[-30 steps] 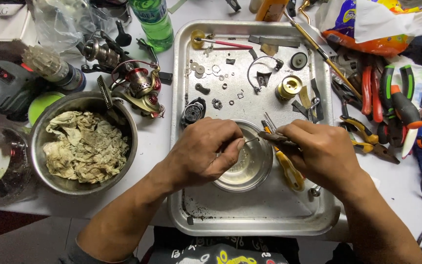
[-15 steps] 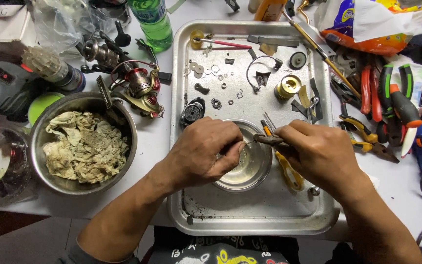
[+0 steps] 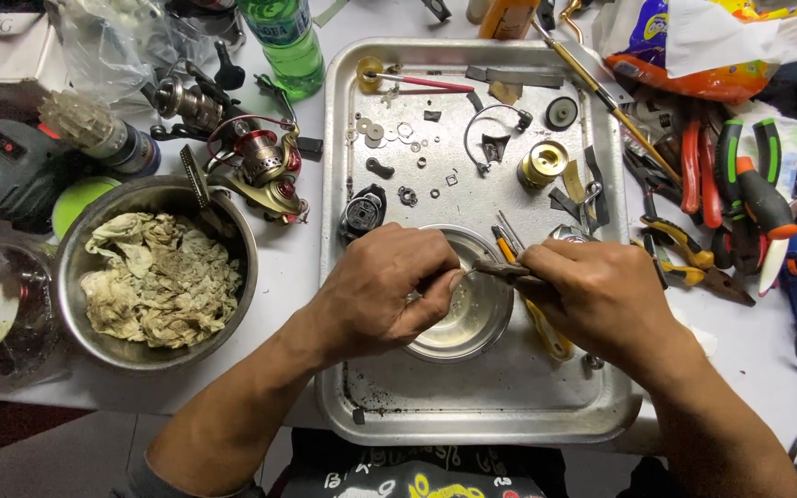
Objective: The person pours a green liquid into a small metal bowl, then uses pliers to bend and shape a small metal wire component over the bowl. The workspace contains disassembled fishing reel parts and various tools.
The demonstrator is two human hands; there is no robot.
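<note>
Both hands are busy over a small round glass bowl (image 3: 461, 314) sitting in the near half of a dented metal tray (image 3: 343, 277). Right hand (image 3: 601, 300) is wrapped tight around a pair of slim dark pliers (image 3: 500, 269), tips pointing left toward the other hand. Left hand (image 3: 385, 295) has its fingertips pinched together right at the plier tips, above the bowl's rim. Whatever tiny piece sits between them is too small to make out, so can't tell what it's actually pinching.

Bowl looks clear and shiny, shallow, maybe a bit of liquid in it. A yellow-handled tool (image 3: 546, 332) lies in the tray partly under the right hand.

Far half of the tray is scattered with little washers (image 3: 375, 132), rings and clips, plus a brass-coloured spool (image 3: 543, 163), a bent wire bail (image 3: 489, 129) and a black round part (image 3: 362, 214).

Left of the tray there's a big steel bowl (image 3: 80, 249) stuffed with crumpled, grimy rags (image 3: 160, 281), and a red and gold spinning reel (image 3: 265, 171) just beside its rim. A green plastic bottle (image 3: 283, 41) stands further back. On the right, well apart from the bowl, a pile of red-handled pliers (image 3: 691, 166) and green-handled cutters (image 3: 767, 180).
</note>
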